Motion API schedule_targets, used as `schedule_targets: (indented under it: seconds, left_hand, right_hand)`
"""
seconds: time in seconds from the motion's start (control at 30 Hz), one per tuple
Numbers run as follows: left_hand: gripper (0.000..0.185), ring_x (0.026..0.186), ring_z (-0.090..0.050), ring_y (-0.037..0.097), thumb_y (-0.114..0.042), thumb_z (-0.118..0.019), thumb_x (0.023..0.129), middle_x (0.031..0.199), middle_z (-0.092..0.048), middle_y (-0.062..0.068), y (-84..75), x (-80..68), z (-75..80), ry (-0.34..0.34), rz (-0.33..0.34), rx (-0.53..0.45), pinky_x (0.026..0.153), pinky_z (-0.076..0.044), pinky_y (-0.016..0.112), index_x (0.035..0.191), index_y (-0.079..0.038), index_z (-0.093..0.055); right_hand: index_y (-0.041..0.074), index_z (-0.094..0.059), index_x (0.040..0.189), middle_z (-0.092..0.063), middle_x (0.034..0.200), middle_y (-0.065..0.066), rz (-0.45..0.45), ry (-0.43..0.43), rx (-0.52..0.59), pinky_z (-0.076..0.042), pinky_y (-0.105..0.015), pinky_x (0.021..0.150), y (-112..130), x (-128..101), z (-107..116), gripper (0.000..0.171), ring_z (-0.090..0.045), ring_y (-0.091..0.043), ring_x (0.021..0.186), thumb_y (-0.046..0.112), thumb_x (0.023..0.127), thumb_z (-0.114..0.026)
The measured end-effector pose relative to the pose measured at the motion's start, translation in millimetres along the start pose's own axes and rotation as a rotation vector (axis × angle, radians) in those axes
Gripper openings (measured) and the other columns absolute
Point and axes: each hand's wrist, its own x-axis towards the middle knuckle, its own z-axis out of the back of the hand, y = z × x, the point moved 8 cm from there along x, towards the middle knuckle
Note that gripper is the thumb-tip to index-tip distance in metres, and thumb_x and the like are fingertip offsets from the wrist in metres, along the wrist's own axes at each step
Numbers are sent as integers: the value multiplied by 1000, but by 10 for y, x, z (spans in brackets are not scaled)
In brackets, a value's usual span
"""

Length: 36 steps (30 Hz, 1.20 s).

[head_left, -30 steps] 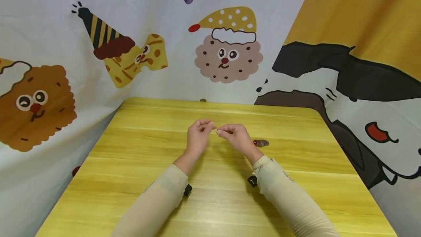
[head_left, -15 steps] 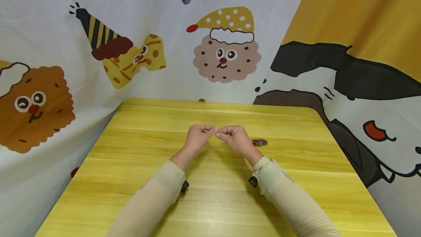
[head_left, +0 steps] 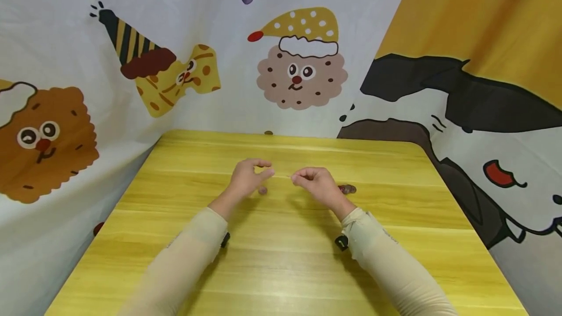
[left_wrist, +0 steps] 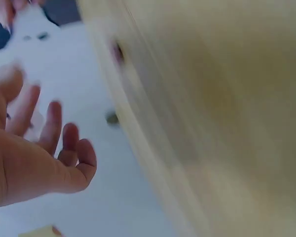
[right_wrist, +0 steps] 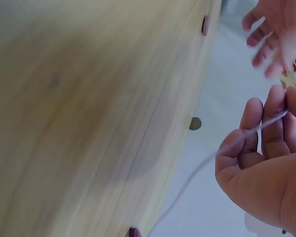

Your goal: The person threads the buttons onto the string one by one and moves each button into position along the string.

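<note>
Left hand [left_wrist: 24, 148] – motion-blurred (cut off at the frame edge) – fingers [left_wrist: 52, 126] smeared

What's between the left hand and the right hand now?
In the head view, a thin pale thread held by the right hand points toward the left hand, over bare yellow wooden table.

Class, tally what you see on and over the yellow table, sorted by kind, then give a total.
hands: 2 (left hand, right hand)
thread: 1 (thread, pinched in the right hand's fingers)
lone bead: 1 (lone bead)
bead cluster: 1 (bead cluster, too small to count)
table: 1 (table)
Total: 6
</note>
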Motion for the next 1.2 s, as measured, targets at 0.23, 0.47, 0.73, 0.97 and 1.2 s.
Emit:
schedule_targets:
  seconds: [0.23, 0.47, 0.73, 0.97, 1.2]
  left_hand:
    - [55, 149, -43, 48, -54, -85, 88, 147, -68, 7, 300, 71, 91, 167, -6, 352, 123, -17, 78, 135, -26, -75]
    - [37, 128, -61, 32, -46, -85, 92, 129, -76, 2, 396, 99, -39, 197, -30, 345, 122, -29, 72, 124, -28, -80]
    - [16, 119, -73, 25, -31, -78, 99, 118, -82, 0, 352, 99, -78, 112, -50, 259, 115, -50, 53, 111, -21, -84]
    - [22, 105, -79, 22, -31, -74, 103, 114, -83, 5, 106, 61, -45, -87, -49, -25, 87, -65, 37, 113, -14, -85]
    - [19, 101, -81, 20, -26, -78, 100, 110, -84, 4, -151, -33, -199, -211, -53, -372, 85, -66, 40, 109, -10, -85]
  right_hand:
    - [7, -80, 115, -80, 112, -4, -39, 66, 14, -56, -50, 97, -92, -8, 2, 30, -70, -34, 110, 34, 104, -73]
    - [5, -80, 115, -79, 120, -12, -36, 112, 38, -55, -54, 102, -71, -21, -67, 35, -70, -29, 111, 37, 103, -74]
    - [4, -79, 118, -80, 113, -5, -44, 106, 20, -57, -53, 101, -58, -17, -75, 35, -71, -27, 109, 35, 104, -73]
    - [14, -84, 107, -82, 107, -1, -21, -66, -45, -58, -32, 83, 23, 16, -34, 24, -72, -19, 97, 35, 103, -75]
    - [12, -85, 104, -83, 101, -4, 53, -195, -70, -54, -30, 73, 192, 14, -35, 25, -63, -15, 79, 34, 103, -74]
